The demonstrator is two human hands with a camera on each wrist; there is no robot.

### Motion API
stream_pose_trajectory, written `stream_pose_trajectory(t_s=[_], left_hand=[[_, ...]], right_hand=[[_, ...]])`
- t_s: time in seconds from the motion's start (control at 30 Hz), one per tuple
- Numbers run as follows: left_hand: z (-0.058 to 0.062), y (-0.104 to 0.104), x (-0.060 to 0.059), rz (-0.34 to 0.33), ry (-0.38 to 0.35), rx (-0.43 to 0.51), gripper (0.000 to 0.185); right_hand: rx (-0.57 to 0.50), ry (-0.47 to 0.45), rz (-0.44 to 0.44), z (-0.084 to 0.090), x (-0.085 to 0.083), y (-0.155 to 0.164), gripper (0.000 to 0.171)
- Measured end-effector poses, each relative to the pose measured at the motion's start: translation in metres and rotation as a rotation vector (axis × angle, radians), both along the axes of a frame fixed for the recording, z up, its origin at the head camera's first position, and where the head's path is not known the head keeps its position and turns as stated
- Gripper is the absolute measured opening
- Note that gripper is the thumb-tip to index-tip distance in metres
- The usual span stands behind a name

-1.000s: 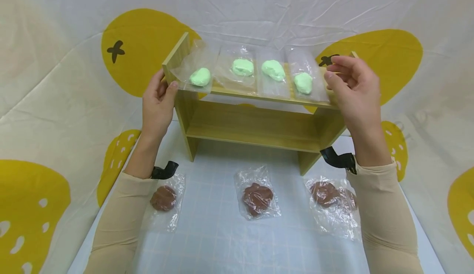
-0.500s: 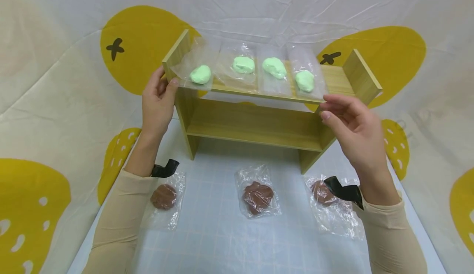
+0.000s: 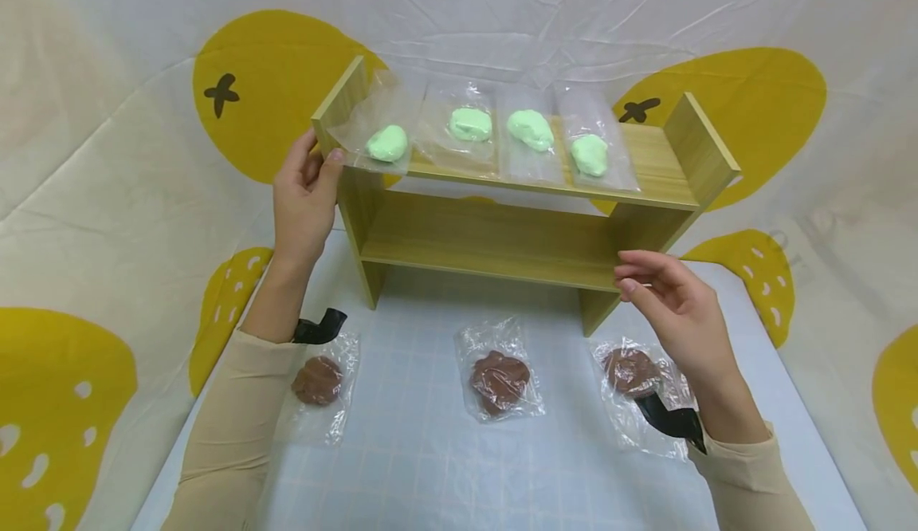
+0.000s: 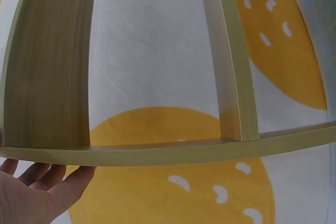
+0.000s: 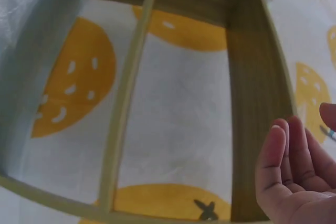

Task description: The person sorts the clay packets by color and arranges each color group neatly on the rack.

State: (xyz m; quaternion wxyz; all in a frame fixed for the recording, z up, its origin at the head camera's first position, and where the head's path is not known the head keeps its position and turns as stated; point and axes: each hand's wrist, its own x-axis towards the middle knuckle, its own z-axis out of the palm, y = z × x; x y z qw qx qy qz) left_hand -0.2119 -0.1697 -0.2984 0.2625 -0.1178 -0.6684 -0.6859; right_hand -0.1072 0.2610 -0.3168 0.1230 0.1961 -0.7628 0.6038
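Touching the relaxed left hand (image 3: 304, 196) at one end, the wooden shelf (image 3: 488, 242) beside the empty, loosely curled right hand (image 3: 677, 316).

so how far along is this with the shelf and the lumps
Looks done: four bagged green lumps lie on the top shelf. In hand: the left hand holds the left side panel; the right hand holds nothing. Possibly remaining: bagged brown lumps on the table, not yet shelved.

Table (image 3: 402, 459): wooden shelf (image 3: 495, 242); three, perhaps four, bagged brown lumps (image 3: 500, 382); shelf top (image 3: 654, 160): plastic film (image 3: 532, 169), four green lumps (image 3: 531, 130)
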Motion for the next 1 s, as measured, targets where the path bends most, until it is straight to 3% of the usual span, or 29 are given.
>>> stream_pose_trajectory(t_s=[0.27,0.83,1.0], left_hand=[[0.001,0.001,0.001,-0.005,0.010,0.014,0.044],[0.002,0.000,0.001,-0.035,-0.003,0.053,0.043],[0.002,0.000,0.002,-0.033,0.000,0.051,0.043]], right_hand=[[-0.005,-0.043,0.021,-0.025,0.004,0.031,0.035],[-0.068,-0.170,-0.089,-0.068,0.000,0.106,0.031],[0.021,-0.240,-0.166,-0.082,0.000,0.131,0.030]])
